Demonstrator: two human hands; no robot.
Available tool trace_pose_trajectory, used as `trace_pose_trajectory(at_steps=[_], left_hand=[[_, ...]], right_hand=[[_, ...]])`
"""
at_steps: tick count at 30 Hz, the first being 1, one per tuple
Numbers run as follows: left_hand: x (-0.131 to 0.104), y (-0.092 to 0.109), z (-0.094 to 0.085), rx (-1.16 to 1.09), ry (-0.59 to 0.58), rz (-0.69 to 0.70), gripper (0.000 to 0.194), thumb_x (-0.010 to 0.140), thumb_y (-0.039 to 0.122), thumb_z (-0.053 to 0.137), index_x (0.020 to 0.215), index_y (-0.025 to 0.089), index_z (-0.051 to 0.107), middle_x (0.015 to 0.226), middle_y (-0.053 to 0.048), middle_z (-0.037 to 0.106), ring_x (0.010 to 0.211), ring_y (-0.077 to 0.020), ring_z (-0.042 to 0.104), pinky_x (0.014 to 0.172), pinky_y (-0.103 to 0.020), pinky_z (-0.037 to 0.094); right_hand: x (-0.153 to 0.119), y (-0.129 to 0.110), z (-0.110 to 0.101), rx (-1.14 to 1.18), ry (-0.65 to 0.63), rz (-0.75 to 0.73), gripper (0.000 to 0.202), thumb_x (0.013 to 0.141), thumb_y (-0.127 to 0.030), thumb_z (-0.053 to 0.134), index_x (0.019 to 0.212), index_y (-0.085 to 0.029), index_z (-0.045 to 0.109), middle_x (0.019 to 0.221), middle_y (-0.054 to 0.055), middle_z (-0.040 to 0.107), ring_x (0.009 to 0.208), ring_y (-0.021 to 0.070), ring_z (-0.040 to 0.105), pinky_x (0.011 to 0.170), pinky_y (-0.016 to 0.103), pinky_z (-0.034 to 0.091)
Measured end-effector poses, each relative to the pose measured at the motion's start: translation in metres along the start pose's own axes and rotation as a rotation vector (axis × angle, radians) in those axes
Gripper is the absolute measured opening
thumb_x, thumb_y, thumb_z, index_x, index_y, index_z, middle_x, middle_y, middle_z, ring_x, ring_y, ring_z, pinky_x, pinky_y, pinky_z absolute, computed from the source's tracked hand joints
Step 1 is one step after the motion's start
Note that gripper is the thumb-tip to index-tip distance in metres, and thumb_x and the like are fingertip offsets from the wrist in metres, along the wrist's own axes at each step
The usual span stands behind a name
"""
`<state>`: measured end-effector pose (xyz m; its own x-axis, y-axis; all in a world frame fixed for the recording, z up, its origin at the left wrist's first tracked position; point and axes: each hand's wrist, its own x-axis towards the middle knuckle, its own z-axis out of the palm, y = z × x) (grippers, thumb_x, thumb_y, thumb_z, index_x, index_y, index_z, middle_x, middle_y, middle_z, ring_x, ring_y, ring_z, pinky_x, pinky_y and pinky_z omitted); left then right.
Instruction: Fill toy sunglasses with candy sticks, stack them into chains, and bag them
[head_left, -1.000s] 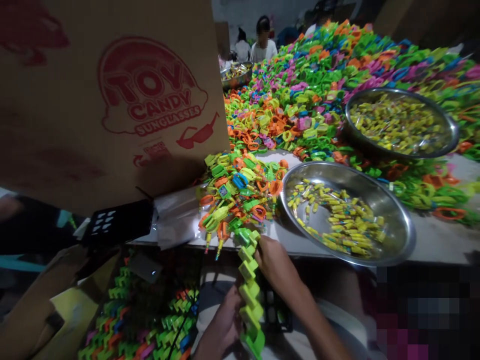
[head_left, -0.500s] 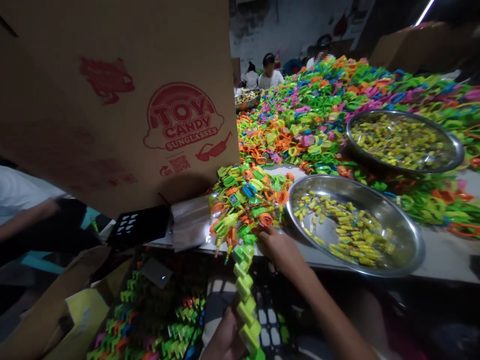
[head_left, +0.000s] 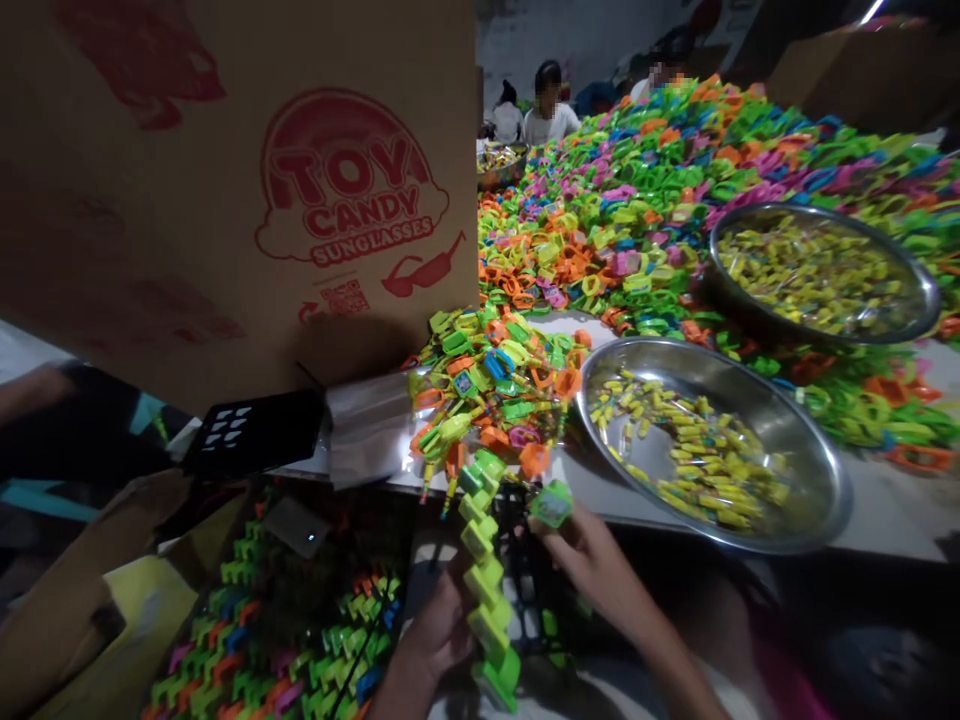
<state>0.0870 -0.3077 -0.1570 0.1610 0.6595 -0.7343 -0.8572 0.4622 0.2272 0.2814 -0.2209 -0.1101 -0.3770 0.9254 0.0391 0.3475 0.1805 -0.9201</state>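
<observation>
My right hand (head_left: 589, 555) is closed on a green toy watch (head_left: 553, 504), just off the front edge of the table. Lower down, my left hand (head_left: 442, 625) is wrapped round the side of a long stack of green and yellow-green toy watches (head_left: 486, 580); its fingers are partly hidden behind the stack. The stack slants up to a small pile of mixed toy watches (head_left: 491, 380) at the table edge. Right of that pile, a steel bowl (head_left: 829, 490) contains many small yellow wrapped pieces.
A large cardboard box (head_left: 360, 330) blocks the left side. A second steel bowl (head_left: 926, 290) rests by a big heap of colourful toy watches (head_left: 637, 220). Below left, rows of stacked watches (head_left: 247, 640) fill a box, with a phone (head_left: 298, 526) on them. Several people sit behind.
My right hand has drawn back from the small pile, down and to the right, with a green toy watch now in its fingers. My left hand stays on the stack.
</observation>
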Motion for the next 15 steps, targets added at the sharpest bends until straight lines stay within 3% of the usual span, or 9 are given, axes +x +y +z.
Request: trace_pose_trajectory(at_steps=[2, 4, 8, 12, 15], left_hand=[[0.002, -0.001, -0.001, 0.006, -0.028, -0.011, 0.036, 0.074, 0.033, 0.100, 0.080, 0.014, 0.070, 0.063, 0.001, 0.067, 0.048, -0.0095, 0.061, 0.039, -0.015, 0.041], [0.004, -0.001, -0.002, 0.011, -0.062, -0.036, 0.041, 0.069, 0.034, 0.104, 0.081, 0.014, 0.071, 0.062, 0.001, 0.066, 0.049, -0.0103, 0.061, 0.040, -0.015, 0.039], [0.004, 0.000, 0.000, -0.011, -0.060, -0.102, 0.039, 0.074, 0.038, 0.100, 0.082, 0.014, 0.069, 0.064, 0.000, 0.066, 0.052, -0.0120, 0.064, 0.042, -0.017, 0.040], [0.001, 0.000, 0.003, -0.015, -0.068, -0.114, 0.037, 0.077, 0.039, 0.097, 0.084, 0.015, 0.070, 0.064, 0.001, 0.066, 0.051, -0.0119, 0.062, 0.042, -0.019, 0.040], [0.002, -0.002, 0.002, -0.033, -0.092, -0.109, 0.042, 0.074, 0.045, 0.099, 0.081, 0.015, 0.070, 0.066, -0.001, 0.069, 0.051, -0.0113, 0.061, 0.047, -0.021, 0.047]], right_hand=[[0.002, 0.000, 0.019, 0.177, -0.013, 0.144, 0.029, 0.094, -0.049, 0.067, 0.099, -0.021, 0.069, 0.086, 0.003, 0.075, 0.066, 0.0191, 0.067, 0.058, 0.028, 0.056], [0.009, -0.002, 0.033, 0.272, 0.014, 0.209, 0.034, 0.087, -0.053, 0.074, 0.095, -0.020, 0.068, 0.077, 0.000, 0.070, 0.055, 0.0157, 0.060, 0.051, 0.026, 0.050], [0.020, -0.003, 0.042, 0.251, 0.041, 0.219, 0.028, 0.084, -0.045, 0.073, 0.093, -0.019, 0.068, 0.075, 0.001, 0.070, 0.061, 0.0185, 0.063, 0.057, 0.028, 0.051], [0.022, -0.004, 0.034, 0.179, 0.011, 0.198, 0.020, 0.084, -0.038, 0.070, 0.086, -0.019, 0.068, 0.080, 0.004, 0.073, 0.072, 0.0205, 0.065, 0.066, 0.029, 0.050], [0.023, -0.007, 0.026, 0.090, -0.041, 0.144, 0.015, 0.086, -0.034, 0.068, 0.083, -0.020, 0.065, 0.077, 0.002, 0.069, 0.071, 0.0194, 0.062, 0.067, 0.028, 0.046]])
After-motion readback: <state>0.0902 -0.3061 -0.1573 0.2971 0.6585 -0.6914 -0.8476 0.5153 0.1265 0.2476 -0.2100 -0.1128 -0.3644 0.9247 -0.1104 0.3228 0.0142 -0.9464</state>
